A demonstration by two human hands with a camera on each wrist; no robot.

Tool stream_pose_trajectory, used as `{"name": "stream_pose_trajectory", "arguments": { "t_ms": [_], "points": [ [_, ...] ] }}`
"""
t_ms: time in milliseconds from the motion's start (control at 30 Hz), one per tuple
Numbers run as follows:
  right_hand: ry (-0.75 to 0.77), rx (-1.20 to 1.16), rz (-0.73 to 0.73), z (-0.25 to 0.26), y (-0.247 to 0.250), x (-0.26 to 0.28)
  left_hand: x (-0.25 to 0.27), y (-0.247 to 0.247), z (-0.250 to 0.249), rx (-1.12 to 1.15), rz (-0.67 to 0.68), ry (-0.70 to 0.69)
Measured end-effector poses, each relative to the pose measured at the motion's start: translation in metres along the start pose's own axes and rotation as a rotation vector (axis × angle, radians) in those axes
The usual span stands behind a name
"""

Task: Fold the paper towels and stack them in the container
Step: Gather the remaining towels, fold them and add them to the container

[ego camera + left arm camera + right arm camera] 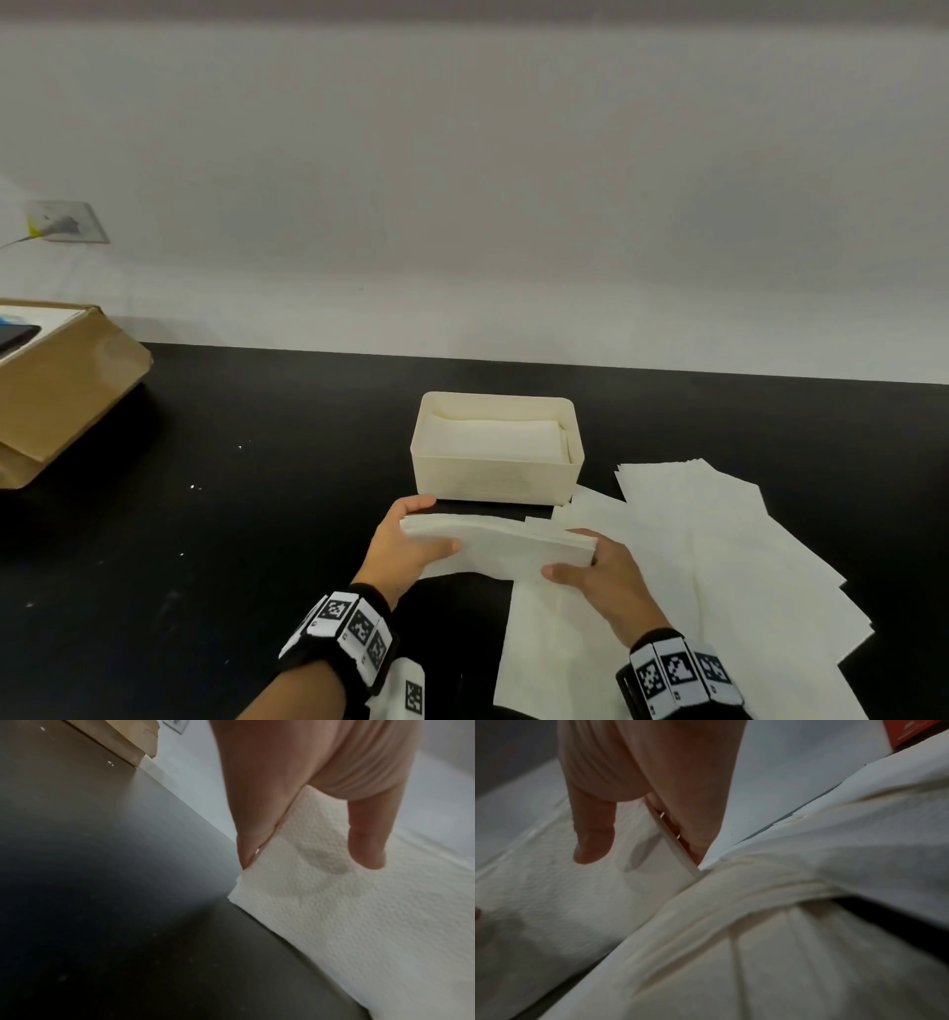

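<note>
The folded paper towel hangs between the two hands just above the black table, and the cream container stands directly beyond it, on the far side and only a little way off. The towel's long axis runs left to right, parallel to the near wall of the container and to the container's own long side, so the coming move is judged to be a short carry away from the person and then down, with no turn needed. Both hands sit about equally near the container; the left hand is perhaps slightly closer to its near left corner.

The left hand pinches the towel's left end, thumb on the near face and fingers curled behind the far edge; the left wrist view shows the thumb lying against the embossed sheet. The right hand pinches the right end the same way, its thumb on the near face and its fingers tucked behind the folded edge. The towel sags a little in the middle between the two grips.

Inside the container a folded stack already lies, filling most of its floor, so the held towel would go on top. Unfolded sheets are fanned out on the table to the right, under and beyond the right hand. A brown cardboard box sits at the far left, well apart.
</note>
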State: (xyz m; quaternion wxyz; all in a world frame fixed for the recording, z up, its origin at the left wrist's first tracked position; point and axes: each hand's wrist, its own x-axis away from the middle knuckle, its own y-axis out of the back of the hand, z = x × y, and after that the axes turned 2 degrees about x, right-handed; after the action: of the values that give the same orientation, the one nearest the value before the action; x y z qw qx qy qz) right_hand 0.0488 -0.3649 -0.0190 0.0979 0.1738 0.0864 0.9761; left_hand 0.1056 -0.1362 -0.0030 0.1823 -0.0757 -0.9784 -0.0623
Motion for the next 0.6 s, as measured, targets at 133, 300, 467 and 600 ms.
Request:
{"name": "stream_pose_trajectory", "arguments": {
  "t_ms": [133, 300, 467, 600],
  "points": [
    [-0.001, 0.040, 0.028, 0.003, -0.006, 0.001, -0.001, -0.002, -0.001, 0.007, -0.027, 0.005],
    [-0.020, 0.025, 0.019, 0.002, -0.001, 0.003, -0.003, 0.001, 0.000, -0.137, 0.000, 0.064],
    [0.010, -0.029, -0.057, 0.008, 0.004, 0.007, 0.001, 0.003, -0.005, -0.105, 0.093, -0.027],
    [-0.054, 0.020, -0.053, 0.003, 0.006, 0.010, 0.005, 0.007, 0.001, -0.157, 0.144, 0.021]
  ]
}}
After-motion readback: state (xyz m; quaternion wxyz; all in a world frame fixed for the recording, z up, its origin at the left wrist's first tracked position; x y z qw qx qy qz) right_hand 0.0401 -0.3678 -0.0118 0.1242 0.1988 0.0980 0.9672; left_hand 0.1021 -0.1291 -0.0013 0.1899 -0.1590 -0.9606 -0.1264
